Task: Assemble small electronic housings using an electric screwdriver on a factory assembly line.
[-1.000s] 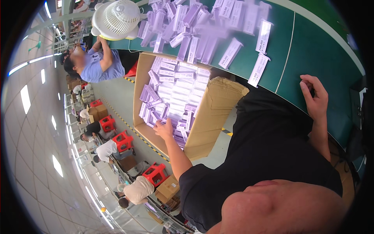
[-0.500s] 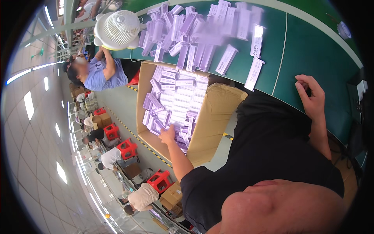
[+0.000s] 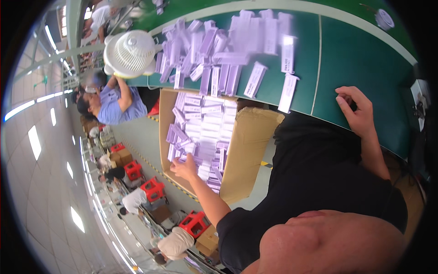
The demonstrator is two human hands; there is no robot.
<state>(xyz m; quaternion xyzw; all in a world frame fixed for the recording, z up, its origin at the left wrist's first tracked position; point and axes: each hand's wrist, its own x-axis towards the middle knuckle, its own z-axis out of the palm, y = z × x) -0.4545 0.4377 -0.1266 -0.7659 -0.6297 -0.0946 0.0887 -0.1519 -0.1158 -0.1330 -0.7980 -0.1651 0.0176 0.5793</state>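
Inside an open cardboard box (image 3: 255, 153) lie many long, slim lilac cases (image 3: 178, 132) with white labels. My left hand (image 3: 184, 169) reaches into the box's near left part, over the cases, with its fingers apart. Its fingertips are close to several cases; whether they touch one cannot be made out. My right hand (image 3: 358, 112) rests at the green table's front edge, loosely curled, with thumb and fingers apart and nothing visible in it. More lilac cases (image 3: 287, 93) lie on the table beyond the box, and a blurred lilac case (image 3: 230, 58) lies crosswise among them.
A white fan (image 3: 131, 54) stands at the table's left end, beside a person in a blue shirt (image 3: 116, 105). The green table (image 3: 335, 59) runs to dark equipment at the right. Red stools (image 3: 153, 189), cartons and other seated people line the lower left.
My left hand has moved slightly toward the box's left wall, its fingers now wider apart. A smeared lilac shape over the table pile now shows as a crosswise case. The view has shifted a little.
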